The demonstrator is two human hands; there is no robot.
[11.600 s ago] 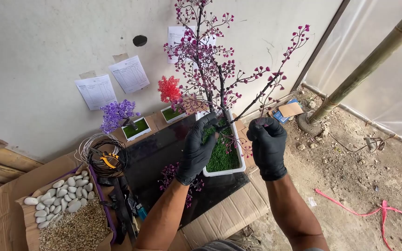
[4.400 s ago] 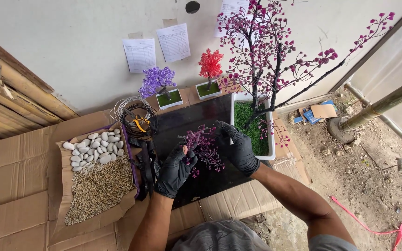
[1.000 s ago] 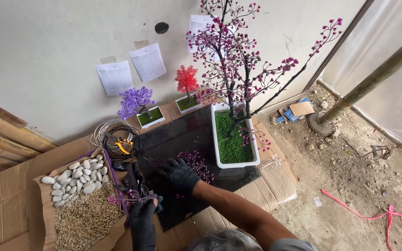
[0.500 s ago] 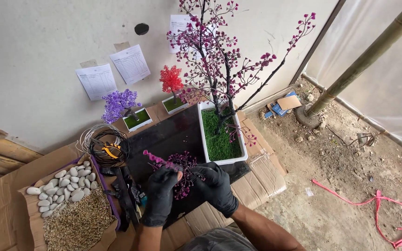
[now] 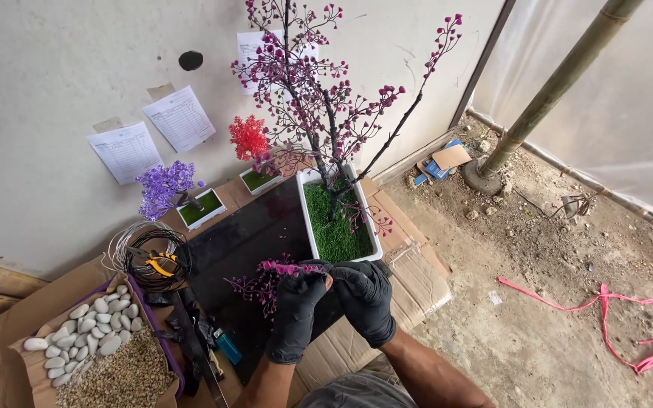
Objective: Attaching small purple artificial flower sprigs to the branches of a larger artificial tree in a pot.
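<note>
Both my hands wear black gloves and meet over the near edge of a black sheet (image 5: 251,234). My left hand (image 5: 298,308) pinches a small pink blossom sprig (image 5: 285,268) that points left. My right hand (image 5: 366,298) closes on the same sprig's stem end, beside the left thumb. More loose pink sprigs (image 5: 255,287) lie on the sheet just under the hands. Right behind them stands a white rectangular planter (image 5: 376,242) filled with green turf, holding a tall artificial tree with pink blossoms (image 5: 315,106).
Two small potted trees, one purple (image 5: 166,187) and one red (image 5: 249,140), stand by the wall. A wire coil with yellow pliers (image 5: 149,261) lies at left. White pebbles (image 5: 88,332) and gravel (image 5: 126,378) fill a cardboard tray. Bare dirt, a pink ribbon (image 5: 614,310) and a bamboo pole (image 5: 561,83) are at right.
My left hand came up from the tools at left holding a pink sprig. Both hands then closed together on it in front of the planter.
</note>
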